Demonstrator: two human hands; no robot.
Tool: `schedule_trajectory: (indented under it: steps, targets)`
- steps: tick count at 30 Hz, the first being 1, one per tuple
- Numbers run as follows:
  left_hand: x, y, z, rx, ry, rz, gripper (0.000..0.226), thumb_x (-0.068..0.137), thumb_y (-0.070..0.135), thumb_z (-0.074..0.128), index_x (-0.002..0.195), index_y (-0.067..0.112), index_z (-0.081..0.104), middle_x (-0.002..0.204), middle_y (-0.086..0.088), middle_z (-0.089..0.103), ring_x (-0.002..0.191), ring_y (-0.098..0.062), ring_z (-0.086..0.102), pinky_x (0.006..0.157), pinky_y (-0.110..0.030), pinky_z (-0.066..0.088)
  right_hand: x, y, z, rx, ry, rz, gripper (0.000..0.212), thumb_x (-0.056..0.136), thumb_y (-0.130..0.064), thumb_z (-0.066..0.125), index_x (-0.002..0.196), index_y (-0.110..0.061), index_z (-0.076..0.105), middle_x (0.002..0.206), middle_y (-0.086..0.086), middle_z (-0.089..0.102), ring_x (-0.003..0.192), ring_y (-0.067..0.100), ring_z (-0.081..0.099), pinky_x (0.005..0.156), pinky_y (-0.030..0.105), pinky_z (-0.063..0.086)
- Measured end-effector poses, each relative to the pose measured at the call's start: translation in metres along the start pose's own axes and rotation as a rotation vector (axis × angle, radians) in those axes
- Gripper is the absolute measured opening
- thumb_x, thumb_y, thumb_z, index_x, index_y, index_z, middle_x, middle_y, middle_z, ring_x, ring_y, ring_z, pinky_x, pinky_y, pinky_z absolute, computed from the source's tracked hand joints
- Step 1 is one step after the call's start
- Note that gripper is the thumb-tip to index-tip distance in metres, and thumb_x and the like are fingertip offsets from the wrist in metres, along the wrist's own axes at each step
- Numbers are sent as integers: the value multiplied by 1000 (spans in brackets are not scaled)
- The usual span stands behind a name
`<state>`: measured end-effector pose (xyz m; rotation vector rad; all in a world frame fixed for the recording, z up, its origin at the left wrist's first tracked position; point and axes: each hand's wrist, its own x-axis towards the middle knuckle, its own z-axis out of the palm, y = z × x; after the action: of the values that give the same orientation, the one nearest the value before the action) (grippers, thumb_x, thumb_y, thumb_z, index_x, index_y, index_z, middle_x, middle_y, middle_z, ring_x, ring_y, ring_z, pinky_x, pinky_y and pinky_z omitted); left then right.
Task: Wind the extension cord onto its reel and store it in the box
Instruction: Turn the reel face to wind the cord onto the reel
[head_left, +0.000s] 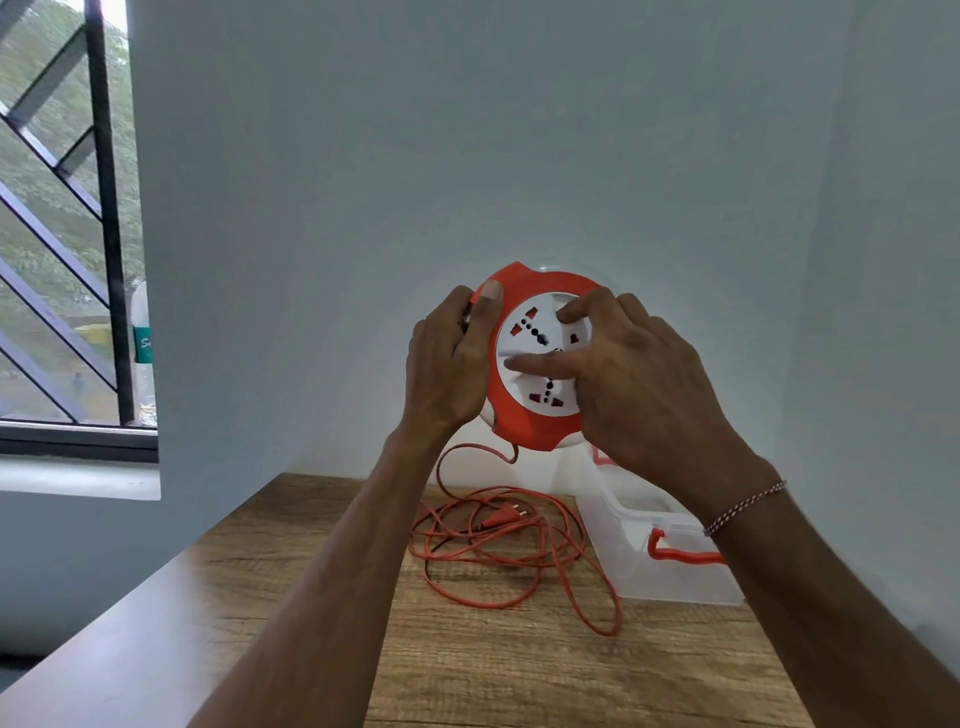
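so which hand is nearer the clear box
Right. The right hand is on the reel's white face, almost directly above the box. The left hand holds the reel's left edge, farther to the left of the box.

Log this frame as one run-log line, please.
stage: winding | left hand: grips reel rim | right hand: fingers on white hub | cord: mostly loose on table | box: open, right
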<state>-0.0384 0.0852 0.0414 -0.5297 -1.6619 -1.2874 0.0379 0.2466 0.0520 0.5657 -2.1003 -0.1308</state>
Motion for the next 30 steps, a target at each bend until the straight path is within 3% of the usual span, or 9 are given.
schedule_trajectory:
  steps: [5, 9, 12, 16, 19, 23, 27, 30]
  targets:
    - [-1, 2, 0, 5, 12, 7, 52, 97, 55, 39, 90, 10, 63, 76, -1, 71, 64, -18, 69, 63, -48, 61, -3, 2, 4, -15, 64, 75, 61, 65, -38, 82, 122, -37, 62, 113, 16, 61, 93, 33, 62, 75, 43, 54]
    - [0, 1, 0, -4, 9, -2, 50, 96, 55, 39, 88, 11, 63, 73, 1, 70, 62, -15, 69, 60, -42, 61, -2, 3, 5, 31, 121, 144, 59, 77, -59, 64, 131, -37, 53, 117, 14, 65, 93, 32, 66, 76, 41, 55]
    - [0, -1, -1, -8, 5, -12, 49, 97, 54, 39, 88, 12, 62, 73, 0, 70, 62, -16, 69, 61, -45, 60, 1, 3, 3, 72, 131, 196, 65, 80, -71, 49, 132, -32, 54, 109, 5, 71, 88, 25, 69, 75, 36, 55]
    - [-1, 0, 0, -11, 9, -11, 50, 97, 56, 38, 90, 12, 63, 75, 1, 71, 63, -17, 69, 63, -48, 60, 3, 3, 0, 128, 137, 167, 60, 83, -61, 52, 128, -23, 58, 104, 5, 73, 87, 26, 70, 80, 39, 55]
    - [0, -1, 1, -18, 6, -15, 49, 97, 54, 39, 90, 12, 63, 75, 1, 71, 63, -18, 69, 63, -47, 61, 2, 5, -3, 154, 166, 91, 43, 84, -42, 65, 119, -17, 65, 110, 9, 71, 95, 28, 66, 81, 40, 54]
    - [1, -3, 0, -18, 19, -17, 47, 97, 53, 39, 93, 14, 65, 74, 11, 70, 65, -10, 69, 62, -30, 61, 2, 9, -7, 154, 81, -27, 29, 79, -14, 72, 107, -23, 71, 125, 9, 61, 111, 29, 53, 82, 41, 53]
    - [2, -5, 1, -11, 15, -5, 48, 98, 53, 38, 92, 13, 64, 74, 9, 70, 66, -12, 70, 62, -32, 61, 2, 4, -8, 92, -60, -25, 45, 77, -15, 75, 117, -35, 66, 144, 4, 44, 129, 28, 39, 96, 45, 47]
    - [2, -5, 1, 1, 20, 5, 46, 98, 53, 38, 91, 15, 64, 74, 10, 70, 66, -11, 69, 62, -33, 61, 3, 0, -10, 14, -105, -26, 51, 77, -25, 76, 123, -41, 60, 147, 2, 39, 131, 27, 35, 101, 45, 42]
